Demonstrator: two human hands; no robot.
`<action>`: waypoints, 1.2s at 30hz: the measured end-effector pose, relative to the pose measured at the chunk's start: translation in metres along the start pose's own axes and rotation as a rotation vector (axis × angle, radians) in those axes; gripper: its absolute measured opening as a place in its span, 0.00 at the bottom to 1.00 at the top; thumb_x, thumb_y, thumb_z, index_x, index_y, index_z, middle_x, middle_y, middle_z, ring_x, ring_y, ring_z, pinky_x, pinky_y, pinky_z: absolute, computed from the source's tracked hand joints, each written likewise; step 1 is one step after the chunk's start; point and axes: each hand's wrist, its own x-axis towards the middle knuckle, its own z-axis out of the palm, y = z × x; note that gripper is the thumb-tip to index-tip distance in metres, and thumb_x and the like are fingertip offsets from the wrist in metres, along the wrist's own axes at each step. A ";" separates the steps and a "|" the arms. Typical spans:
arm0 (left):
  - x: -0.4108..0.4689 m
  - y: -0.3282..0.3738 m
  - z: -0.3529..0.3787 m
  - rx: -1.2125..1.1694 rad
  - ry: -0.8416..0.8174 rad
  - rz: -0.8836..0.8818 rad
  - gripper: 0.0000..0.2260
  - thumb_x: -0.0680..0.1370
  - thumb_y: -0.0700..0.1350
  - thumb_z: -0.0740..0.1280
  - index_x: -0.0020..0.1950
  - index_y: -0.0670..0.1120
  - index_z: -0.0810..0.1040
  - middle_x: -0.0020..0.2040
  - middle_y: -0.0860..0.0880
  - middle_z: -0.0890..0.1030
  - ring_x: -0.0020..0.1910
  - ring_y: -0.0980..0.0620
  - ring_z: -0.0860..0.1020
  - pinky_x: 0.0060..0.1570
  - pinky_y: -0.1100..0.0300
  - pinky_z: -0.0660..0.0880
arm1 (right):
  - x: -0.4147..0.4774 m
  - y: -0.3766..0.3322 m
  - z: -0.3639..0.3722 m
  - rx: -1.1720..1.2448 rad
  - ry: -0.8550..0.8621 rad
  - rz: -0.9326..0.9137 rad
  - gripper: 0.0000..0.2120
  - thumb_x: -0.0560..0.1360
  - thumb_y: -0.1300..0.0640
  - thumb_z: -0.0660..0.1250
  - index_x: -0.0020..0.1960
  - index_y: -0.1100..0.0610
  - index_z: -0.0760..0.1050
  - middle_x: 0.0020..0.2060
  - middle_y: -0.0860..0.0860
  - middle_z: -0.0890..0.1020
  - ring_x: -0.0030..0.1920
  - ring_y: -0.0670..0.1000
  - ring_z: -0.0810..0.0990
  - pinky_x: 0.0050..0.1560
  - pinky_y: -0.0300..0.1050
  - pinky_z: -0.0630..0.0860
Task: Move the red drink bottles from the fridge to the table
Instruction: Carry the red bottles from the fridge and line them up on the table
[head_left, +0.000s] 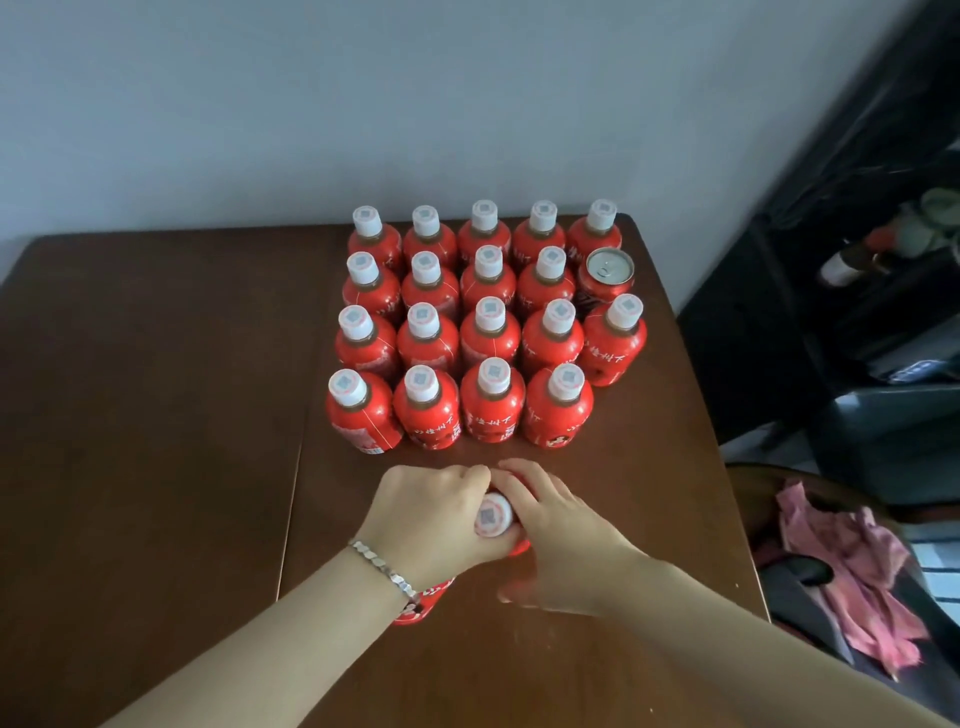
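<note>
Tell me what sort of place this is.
Probably a room in a home: a brown wooden table against a plain wall, a crumpled pink cloth beside it, and a dark shelf of odds and ends.

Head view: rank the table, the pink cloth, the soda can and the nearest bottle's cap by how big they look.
1. table
2. pink cloth
3. soda can
4. nearest bottle's cap
The can sits farther away yet still looks bigger than the cap.
</note>
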 end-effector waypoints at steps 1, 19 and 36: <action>0.001 0.003 0.000 0.001 -0.025 -0.008 0.20 0.62 0.65 0.59 0.27 0.49 0.74 0.19 0.53 0.73 0.17 0.55 0.72 0.20 0.67 0.60 | -0.001 0.000 0.003 0.040 0.061 0.024 0.42 0.65 0.48 0.74 0.74 0.46 0.56 0.70 0.44 0.61 0.69 0.49 0.64 0.66 0.43 0.67; -0.004 0.003 0.002 0.032 -0.014 -0.092 0.16 0.59 0.48 0.80 0.31 0.48 0.72 0.25 0.55 0.73 0.18 0.55 0.71 0.19 0.72 0.53 | 0.027 0.069 -0.042 0.645 0.917 0.714 0.34 0.66 0.47 0.76 0.67 0.53 0.65 0.62 0.52 0.75 0.61 0.54 0.75 0.54 0.47 0.71; -0.009 -0.022 -0.007 0.045 -0.019 -0.137 0.16 0.59 0.44 0.80 0.30 0.47 0.72 0.26 0.54 0.72 0.18 0.55 0.70 0.26 0.75 0.45 | 0.054 0.051 -0.032 2.307 0.599 0.728 0.14 0.72 0.66 0.60 0.57 0.61 0.68 0.62 0.59 0.71 0.64 0.67 0.71 0.62 0.68 0.69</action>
